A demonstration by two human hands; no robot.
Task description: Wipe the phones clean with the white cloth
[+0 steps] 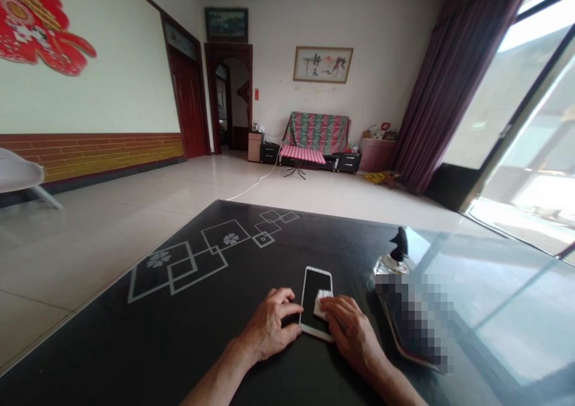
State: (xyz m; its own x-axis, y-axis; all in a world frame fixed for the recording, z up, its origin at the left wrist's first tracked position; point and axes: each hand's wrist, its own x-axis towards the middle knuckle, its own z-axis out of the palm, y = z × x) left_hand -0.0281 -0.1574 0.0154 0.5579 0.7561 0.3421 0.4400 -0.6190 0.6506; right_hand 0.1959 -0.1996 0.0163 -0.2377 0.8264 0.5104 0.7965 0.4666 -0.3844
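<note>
A smartphone (309,298) with a white frame and dark screen lies flat on the black table (179,340). Against its left edge, the thumb and fingertips of my left hand (275,319) press and hold it in place. My right hand (350,328) is closed on a folded white cloth (321,305), pressed to the right part of the screen. Part of the cloth is hidden under the fingers, and its exact material is hard to tell. The right hand also covers the phone's lower right edge.
Right of my hands lies a dark flat object (395,334), partly blurred out. Behind it stands a clear bottle (390,264) with a black spray head (399,244). Farther off are a small checked folding table (302,154), a white chair (18,172) and a purple curtain (442,88).
</note>
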